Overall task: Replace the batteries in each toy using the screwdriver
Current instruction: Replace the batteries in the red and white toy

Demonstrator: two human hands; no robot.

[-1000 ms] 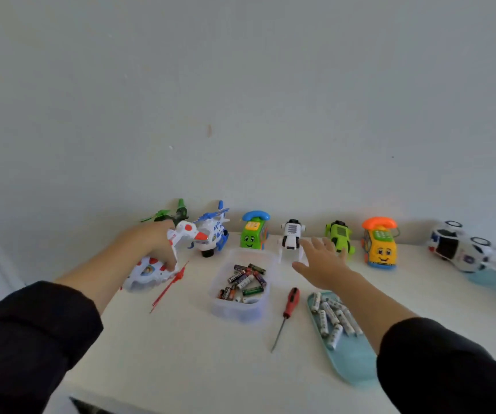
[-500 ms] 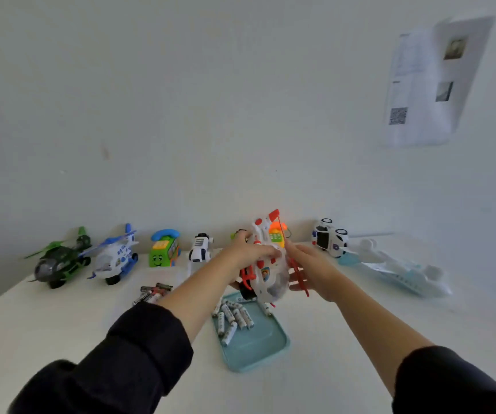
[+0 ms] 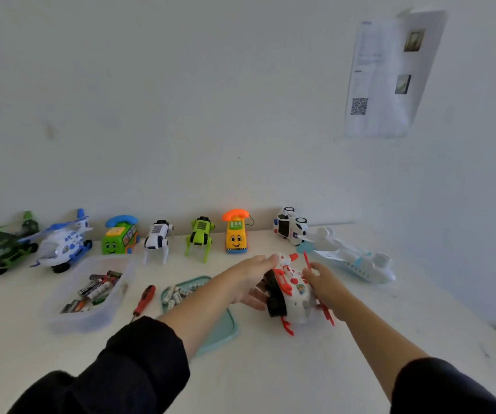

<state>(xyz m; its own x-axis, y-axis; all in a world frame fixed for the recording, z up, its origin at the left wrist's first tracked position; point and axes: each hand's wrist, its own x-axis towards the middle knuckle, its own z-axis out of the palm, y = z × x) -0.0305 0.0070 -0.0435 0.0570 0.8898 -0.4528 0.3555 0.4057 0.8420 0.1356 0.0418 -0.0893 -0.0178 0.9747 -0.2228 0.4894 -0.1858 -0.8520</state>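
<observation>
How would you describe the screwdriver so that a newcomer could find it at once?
Start at the clear tub of batteries on the table's left. Just right of it, before the teal tray, lies the screwdriver. It is the only tool there, with a red handle and a thin metal shaft pointing toward the person.

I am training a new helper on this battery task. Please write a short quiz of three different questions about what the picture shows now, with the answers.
1. True or false: the screwdriver is in one of the person's hands.
2. Which toy do the left hand and right hand hold?
A. green helicopter
B. red and white helicopter
C. yellow phone car
3. Fill in: the loose white batteries lie on the teal ____.

Key
1. False: it lies on the table, between the clear box and the tray.
2. B
3. tray
</observation>
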